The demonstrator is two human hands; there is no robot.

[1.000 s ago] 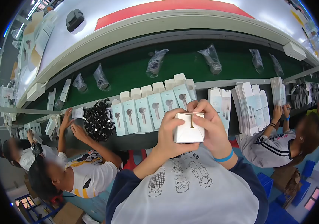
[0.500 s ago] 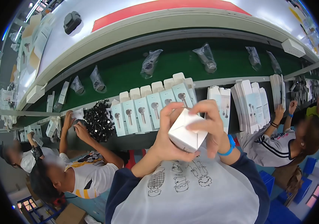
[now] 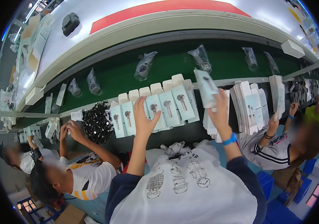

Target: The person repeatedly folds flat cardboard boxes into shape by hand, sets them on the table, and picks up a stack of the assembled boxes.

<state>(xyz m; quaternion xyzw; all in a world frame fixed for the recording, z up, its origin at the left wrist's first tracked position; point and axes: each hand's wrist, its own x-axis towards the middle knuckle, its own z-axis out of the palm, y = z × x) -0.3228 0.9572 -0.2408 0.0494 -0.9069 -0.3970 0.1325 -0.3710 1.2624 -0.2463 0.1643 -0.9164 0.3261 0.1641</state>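
My right hand [image 3: 219, 112], a blue band on its wrist, grips a pale printed box [image 3: 205, 89] from its near end. The box tilts over the edge of the green belt, slightly blurred. My left hand [image 3: 145, 118] is empty, thumb and fingers spread, in front of a row of upright light-blue boxes [image 3: 167, 108]. Each has a device pictured on its front, and several have their top flaps raised. Whether the left fingers touch the boxes, I cannot tell. Below my right hand, more pale cartons [image 3: 210, 125] stand partly hidden.
Bagged devices [image 3: 144, 69] lie along the green belt [image 3: 174, 63]. Left of the boxes is a heap of black cables [image 3: 97, 123]; flattened cartons [image 3: 249, 108] stack to the right. Co-workers sit on both sides, one person's hands [image 3: 71, 130] near the cables. A metal rail [image 3: 17, 112] crosses the left.
Both hands were closed around a white box before my chest. Now the right hand has carried a box forward to the belt edge, and the left has let go and moved left. Bagged devices shifted left.
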